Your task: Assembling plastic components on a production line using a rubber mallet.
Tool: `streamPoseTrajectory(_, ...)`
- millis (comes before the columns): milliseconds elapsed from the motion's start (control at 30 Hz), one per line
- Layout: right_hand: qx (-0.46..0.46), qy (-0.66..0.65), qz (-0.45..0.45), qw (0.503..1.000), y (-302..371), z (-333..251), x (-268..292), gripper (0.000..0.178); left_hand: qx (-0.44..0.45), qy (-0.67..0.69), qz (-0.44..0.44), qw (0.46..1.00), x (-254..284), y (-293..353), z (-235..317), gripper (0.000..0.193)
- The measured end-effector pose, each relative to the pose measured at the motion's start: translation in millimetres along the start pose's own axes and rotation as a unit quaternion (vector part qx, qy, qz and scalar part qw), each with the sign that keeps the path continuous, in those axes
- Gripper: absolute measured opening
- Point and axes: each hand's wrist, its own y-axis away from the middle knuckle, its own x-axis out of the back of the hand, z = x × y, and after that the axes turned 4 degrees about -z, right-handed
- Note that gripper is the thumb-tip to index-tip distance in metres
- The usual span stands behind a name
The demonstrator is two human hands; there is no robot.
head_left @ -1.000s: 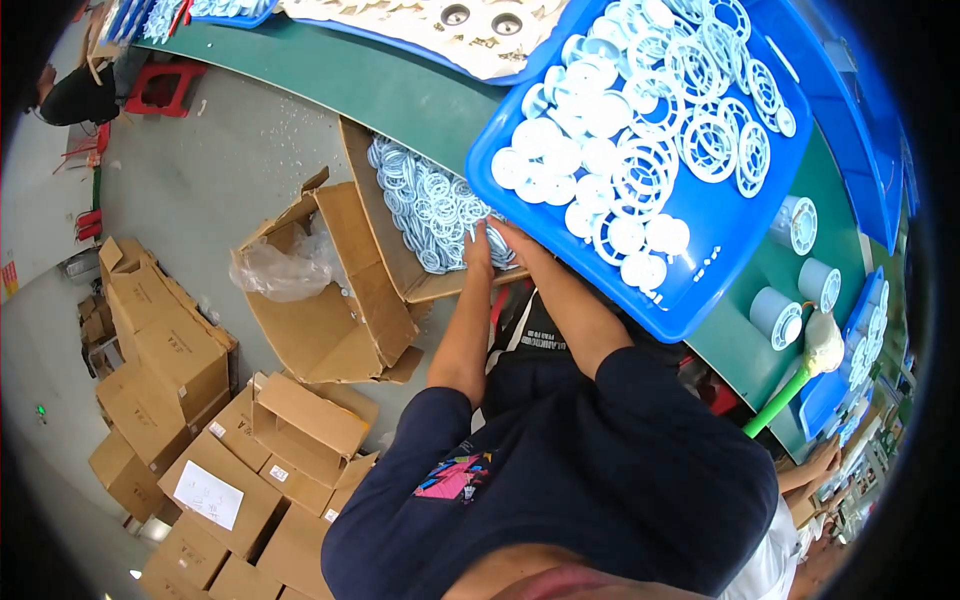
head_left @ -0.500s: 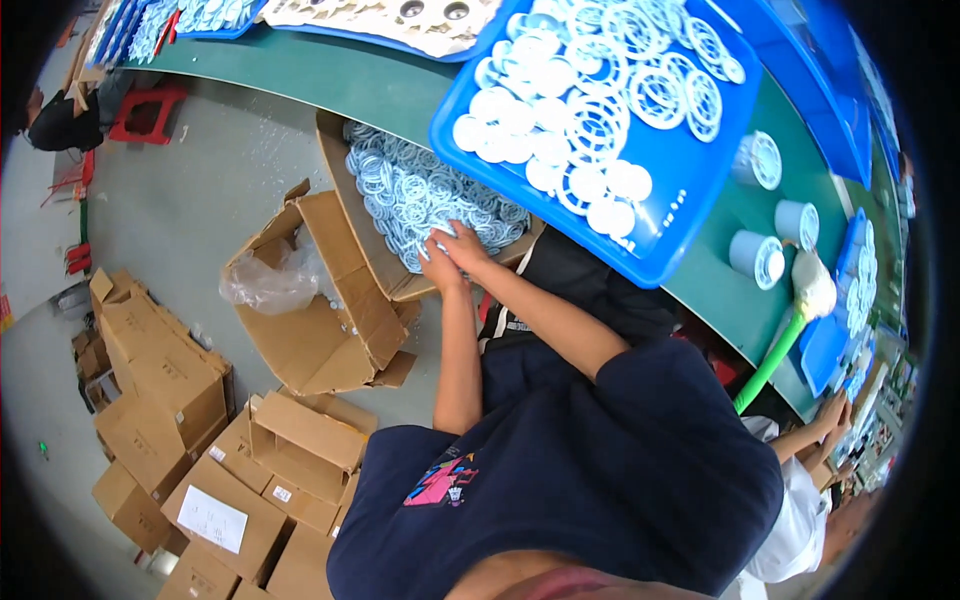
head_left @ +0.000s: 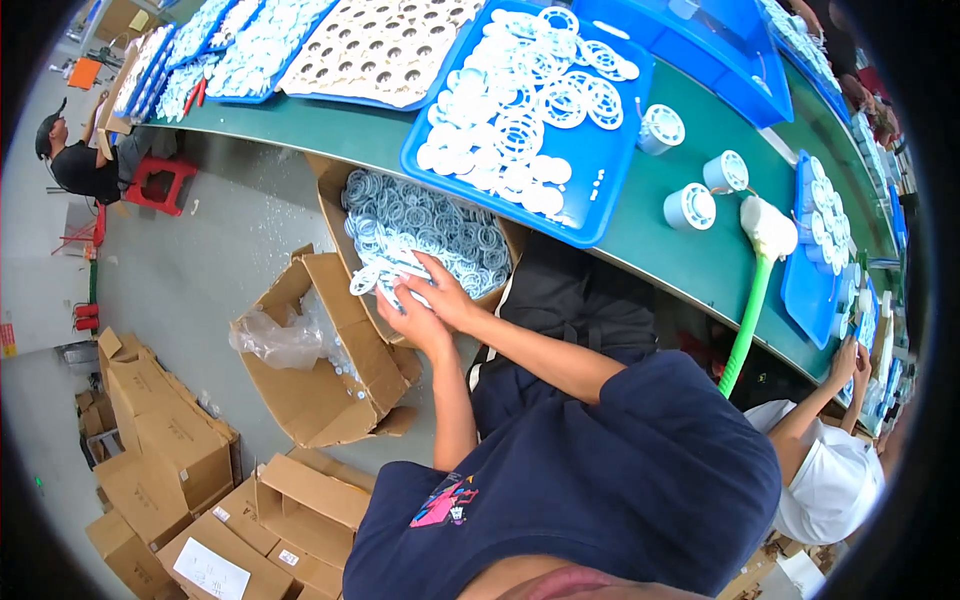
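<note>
This is a factory workshop: a long green workbench [head_left: 340, 128] bears blue trays [head_left: 580, 228] of plastic parts [head_left: 520, 130], a co-worker [head_left: 830, 485] leans in, and cardboard cartons [head_left: 180, 430] stand stacked nearby.

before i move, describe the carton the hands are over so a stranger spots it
Find the long green table. At its near edge, by the large blue tray, is an open brown carton. Unlike the neighbouring carton with clear plastic, it is filled with pale blue rings.
</note>
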Motion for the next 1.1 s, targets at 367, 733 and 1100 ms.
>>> streamPoseTrajectory(367, 0.177, -0.111, -0.027, 0.977, 8.4, -183.3, -3.5, 0.057, -0.245, 0.019, -0.021, 0.969, -14.4, 16.7, 162.7, 0.050)
streamPoseTrajectory(733, 0.276, -0.089, 0.236, 0.927, -47.0, -284.8, 132.3, 0.062, -0.288, 0.130, -0.255, 0.914, -197.5, 11.8, 237.2, 0.046)
streamPoseTrajectory(1100, 0.260, 0.216, 0.425, 0.840, -78.7, -279.3, 186.0, 0.050, -0.340, -0.015, -0.284, 0.896, -234.7, 4.5, 241.4, 0.045)
